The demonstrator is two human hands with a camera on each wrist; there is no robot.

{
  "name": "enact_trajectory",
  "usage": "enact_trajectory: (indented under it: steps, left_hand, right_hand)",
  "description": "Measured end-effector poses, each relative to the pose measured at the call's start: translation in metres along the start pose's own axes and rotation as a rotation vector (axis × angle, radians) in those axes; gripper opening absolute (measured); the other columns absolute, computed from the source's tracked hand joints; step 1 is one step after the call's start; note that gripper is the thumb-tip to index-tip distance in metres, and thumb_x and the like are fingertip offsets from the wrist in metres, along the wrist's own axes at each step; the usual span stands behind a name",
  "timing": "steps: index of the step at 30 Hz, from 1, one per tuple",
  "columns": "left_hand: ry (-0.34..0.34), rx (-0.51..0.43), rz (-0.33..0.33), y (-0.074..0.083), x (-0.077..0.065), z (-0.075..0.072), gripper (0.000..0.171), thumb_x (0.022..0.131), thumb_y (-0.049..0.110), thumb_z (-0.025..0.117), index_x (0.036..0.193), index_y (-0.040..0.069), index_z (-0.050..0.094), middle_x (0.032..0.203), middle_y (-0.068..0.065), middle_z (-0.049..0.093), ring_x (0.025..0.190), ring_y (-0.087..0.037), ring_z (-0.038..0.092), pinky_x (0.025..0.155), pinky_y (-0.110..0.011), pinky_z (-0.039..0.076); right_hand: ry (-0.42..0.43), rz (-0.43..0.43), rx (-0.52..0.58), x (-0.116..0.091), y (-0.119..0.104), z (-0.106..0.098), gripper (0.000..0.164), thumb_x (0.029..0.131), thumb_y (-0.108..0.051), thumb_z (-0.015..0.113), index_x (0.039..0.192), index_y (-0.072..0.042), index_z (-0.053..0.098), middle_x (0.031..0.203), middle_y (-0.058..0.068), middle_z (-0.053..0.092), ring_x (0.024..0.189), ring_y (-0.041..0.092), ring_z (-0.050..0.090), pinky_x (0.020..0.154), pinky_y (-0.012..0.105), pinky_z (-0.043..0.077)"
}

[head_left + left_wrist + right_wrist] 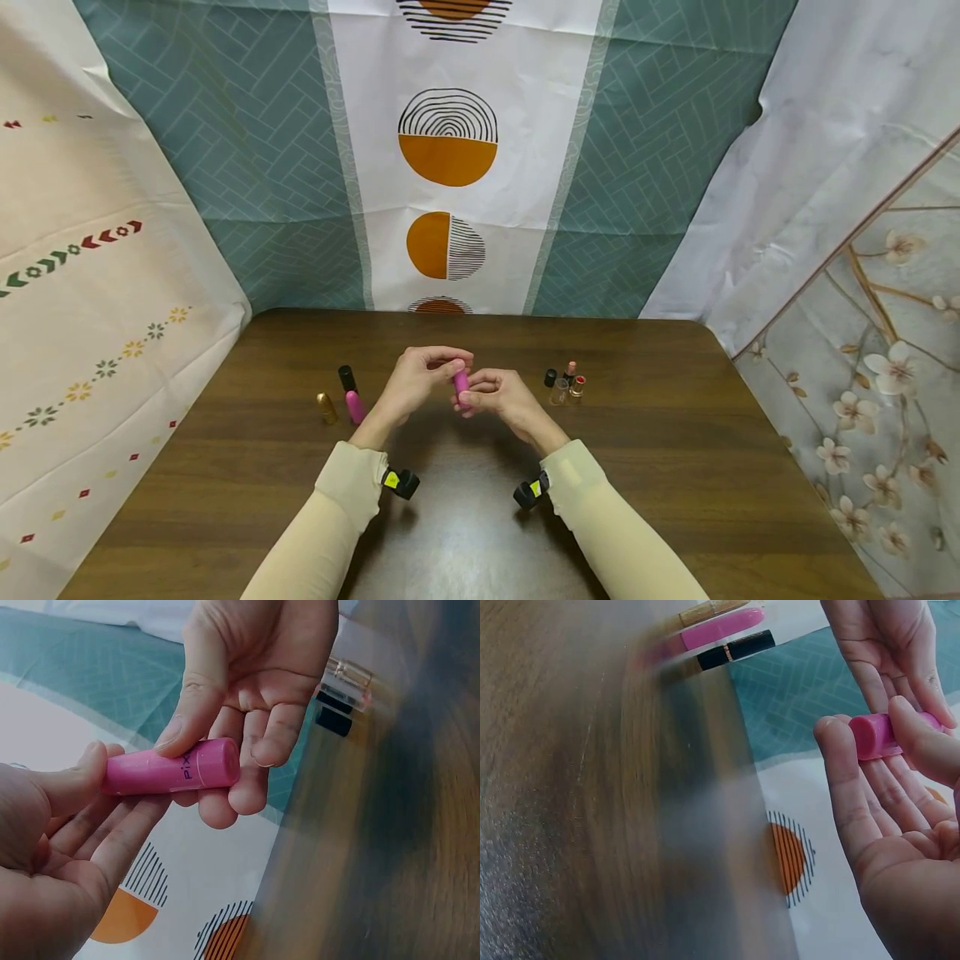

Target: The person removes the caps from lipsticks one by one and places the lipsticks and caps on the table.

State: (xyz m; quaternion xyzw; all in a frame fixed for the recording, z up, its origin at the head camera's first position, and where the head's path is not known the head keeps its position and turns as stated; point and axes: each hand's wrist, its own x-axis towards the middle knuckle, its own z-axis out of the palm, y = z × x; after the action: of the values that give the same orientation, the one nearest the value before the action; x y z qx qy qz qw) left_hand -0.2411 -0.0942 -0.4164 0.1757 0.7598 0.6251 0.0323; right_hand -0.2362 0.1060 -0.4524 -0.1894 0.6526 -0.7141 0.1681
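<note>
Between both hands, above the table's middle, is a closed pink lipstick tube (461, 383) with dark lettering (187, 763). My left hand (420, 379) pinches its upper, tapered end between thumb and fingers. The right hand (504, 398) grips the lower end, its thumb pressed along the side and its fingers beneath, as the left wrist view shows. In the right wrist view the flat pink base (866, 739) pokes out past the right thumb. The tube is tilted slightly and off the table.
Left on the brown table (645, 500) stand a gold tube (326, 408), a black tube (347, 378) and another pink tube (355, 407). Right of the hands are a black cap (551, 377), a clear cap (558, 392), a nude lipstick (571, 369) and a red lipstick (577, 386), both uncapped.
</note>
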Motion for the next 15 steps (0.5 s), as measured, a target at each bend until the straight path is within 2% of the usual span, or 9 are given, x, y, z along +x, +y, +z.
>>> enact_trajectory:
  steps: [5, 11, 15]
  left_hand:
    - [0.038, 0.000, -0.011, -0.003, 0.000, 0.004, 0.022, 0.100, 0.013, 0.070, 0.117, 0.002, 0.078, 0.113, -0.011, 0.078, 0.110, -0.026, 0.071, 0.098, -0.045, 0.056]
    - [0.078, -0.002, -0.041, -0.007, -0.001, 0.009, 0.021, 0.101, 0.013, 0.070, 0.116, 0.001, 0.078, 0.111, -0.011, 0.078, 0.106, -0.024, 0.072, 0.098, -0.052, 0.055]
    - [0.095, -0.016, -0.053, -0.009, 0.000, 0.011, 0.021, 0.101, 0.012, 0.069, 0.116, 0.000, 0.078, 0.111, -0.012, 0.078, 0.103, -0.023, 0.074, 0.098, -0.053, 0.055]
  right_hand:
    - [0.010, -0.019, -0.034, 0.000, 0.001, -0.001, 0.023, 0.098, 0.002, 0.068, 0.115, 0.016, 0.064, 0.100, 0.024, 0.077, 0.085, 0.019, 0.077, 0.079, 0.040, 0.063]
    - [0.021, -0.005, -0.088, 0.000, 0.003, -0.002, 0.021, 0.097, 0.006, 0.068, 0.114, 0.017, 0.065, 0.099, 0.026, 0.076, 0.082, 0.016, 0.076, 0.078, 0.042, 0.063]
    - [0.021, -0.017, -0.106, 0.001, 0.004, -0.002, 0.021, 0.096, 0.007, 0.069, 0.113, 0.018, 0.065, 0.098, 0.029, 0.075, 0.080, 0.016, 0.075, 0.074, 0.036, 0.063]
